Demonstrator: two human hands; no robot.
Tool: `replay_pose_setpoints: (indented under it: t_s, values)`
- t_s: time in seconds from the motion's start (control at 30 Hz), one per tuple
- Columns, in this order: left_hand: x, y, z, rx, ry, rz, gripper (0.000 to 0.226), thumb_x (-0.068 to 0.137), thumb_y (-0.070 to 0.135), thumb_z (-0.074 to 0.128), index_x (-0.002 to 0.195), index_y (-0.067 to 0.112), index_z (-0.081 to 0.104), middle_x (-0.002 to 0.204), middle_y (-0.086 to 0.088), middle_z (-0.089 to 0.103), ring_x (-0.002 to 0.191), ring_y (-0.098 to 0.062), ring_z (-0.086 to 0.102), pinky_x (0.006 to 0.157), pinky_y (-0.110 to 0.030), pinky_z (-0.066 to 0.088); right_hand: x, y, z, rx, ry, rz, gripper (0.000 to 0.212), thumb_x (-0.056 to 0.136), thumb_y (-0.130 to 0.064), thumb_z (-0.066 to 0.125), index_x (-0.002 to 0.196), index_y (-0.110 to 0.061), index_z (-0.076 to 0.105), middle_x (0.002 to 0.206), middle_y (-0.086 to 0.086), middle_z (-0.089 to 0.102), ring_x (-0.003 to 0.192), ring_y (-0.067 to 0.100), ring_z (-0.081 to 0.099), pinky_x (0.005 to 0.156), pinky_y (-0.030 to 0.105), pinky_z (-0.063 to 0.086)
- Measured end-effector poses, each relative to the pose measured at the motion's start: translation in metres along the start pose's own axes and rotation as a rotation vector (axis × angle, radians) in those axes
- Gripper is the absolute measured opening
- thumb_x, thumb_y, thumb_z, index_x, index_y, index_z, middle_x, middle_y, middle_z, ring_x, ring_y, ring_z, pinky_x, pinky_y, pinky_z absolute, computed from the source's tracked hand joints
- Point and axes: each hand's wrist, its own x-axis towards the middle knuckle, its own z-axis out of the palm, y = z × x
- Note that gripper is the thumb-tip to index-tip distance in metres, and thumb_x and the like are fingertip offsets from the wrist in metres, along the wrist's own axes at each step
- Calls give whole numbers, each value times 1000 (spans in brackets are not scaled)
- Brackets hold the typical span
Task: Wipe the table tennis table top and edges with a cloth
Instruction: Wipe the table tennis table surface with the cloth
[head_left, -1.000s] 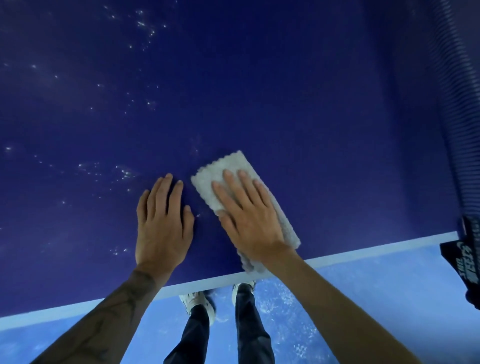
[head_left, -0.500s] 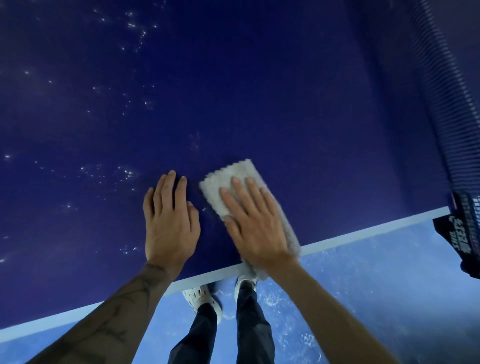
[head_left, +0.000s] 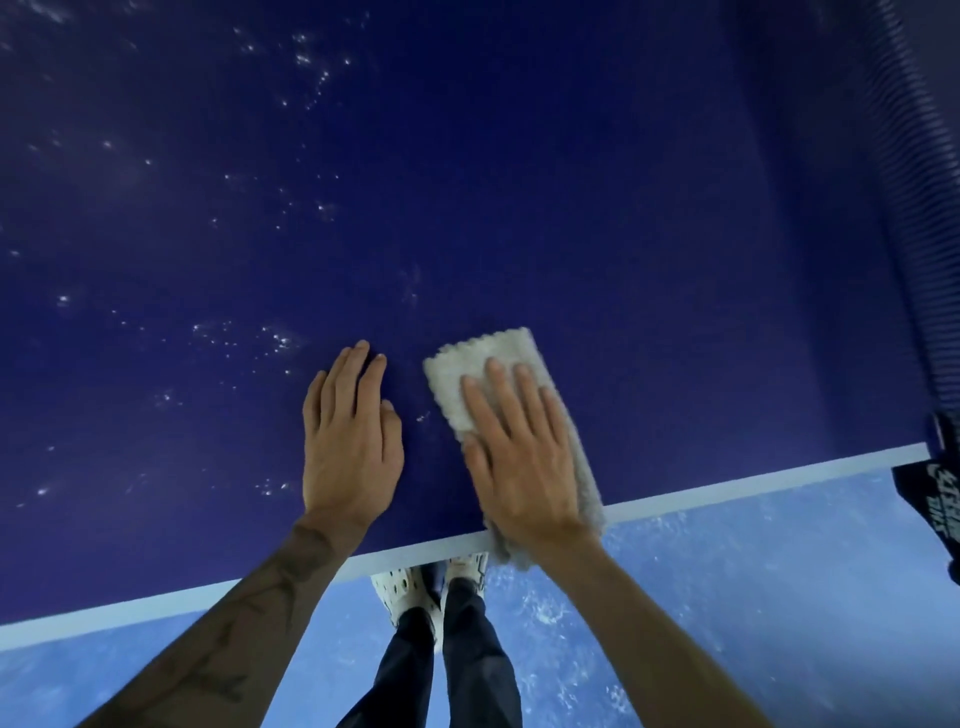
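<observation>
The dark blue table tennis table top (head_left: 623, 208) fills most of the view, with a white line along its near edge (head_left: 727, 486). A folded grey-white cloth (head_left: 483, 369) lies flat near that edge, its rear end hanging slightly over the line. My right hand (head_left: 524, 457) presses flat on the cloth with straight fingers. My left hand (head_left: 350, 441) rests flat on the bare table just left of the cloth. White specks (head_left: 275, 338) dot the left and far part of the top.
The net (head_left: 924, 208) runs along the right side, with its dark post clamp (head_left: 935, 499) at the table's edge. Below the edge I see the blue floor (head_left: 727, 597), my dark trousers and light shoes (head_left: 410, 592).
My right hand and the cloth have slid a little to the right, away from my left hand. The left hand stays planted on the table.
</observation>
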Motion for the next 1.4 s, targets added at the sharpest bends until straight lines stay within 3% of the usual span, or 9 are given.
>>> replay_pose_setpoints:
  t_s: [0.23,0.37,0.47,0.6,0.7,0.9,1.17,1.3,1.4]
  values:
    - [2,-29,-25,-42,-1,-46,51,105,19,36,153,3,45,162,-12,41,152,-29,34,128,-49,24,88,-11,-12,61,75,320,63,114,-46,21,172,-24,9,179,9,4,166,34,0,133,56,8]
    - [14,-64,-37,33,42,-69,49,106,19,37,150,-1,47,160,-17,43,148,-36,38,124,-53,28,63,-82,10,19,27,8,62,114,-45,19,172,-24,11,180,8,4,166,34,1,133,54,10]
    - [32,-88,-44,60,55,-47,48,106,18,40,149,-3,47,160,-20,42,147,-40,39,123,-55,28,31,-73,13,11,-6,-98,60,114,-44,26,171,-27,17,180,3,8,166,30,4,133,52,13]
    - [60,-116,-50,78,62,3,46,109,13,46,151,-3,44,162,-21,38,149,-40,36,125,-56,26,64,-43,-2,-24,28,184,61,114,-46,22,172,-26,13,180,5,8,166,30,3,133,52,12]
    - [74,-136,-52,102,45,41,47,109,15,46,152,-3,42,162,-21,36,150,-40,34,126,-55,24,109,-79,0,38,87,339,63,114,-47,22,172,-23,10,179,8,4,166,33,1,133,55,10]
    - [80,-148,-55,80,23,41,48,110,18,41,155,1,38,165,-18,32,153,-36,29,129,-51,18,63,-151,28,38,28,-54,61,115,-44,28,172,-26,14,180,4,4,166,30,0,133,53,10]
    - [81,-151,-54,74,22,35,48,109,18,40,154,1,39,165,-17,33,153,-35,30,129,-52,19,140,-114,-2,50,101,438,63,114,-45,23,172,-24,12,179,7,7,166,32,2,133,54,8]
    - [81,-152,-54,88,16,47,48,109,16,42,153,0,39,164,-18,33,153,-36,31,128,-53,21,132,-169,16,38,65,145,61,114,-45,17,171,-23,13,179,8,6,166,32,0,134,54,10]
    - [81,-151,-54,81,13,43,49,108,16,44,154,1,38,165,-17,32,153,-36,31,129,-52,20,101,-152,19,24,31,-5,59,115,-44,25,171,-28,17,180,3,6,166,27,-1,134,52,10]
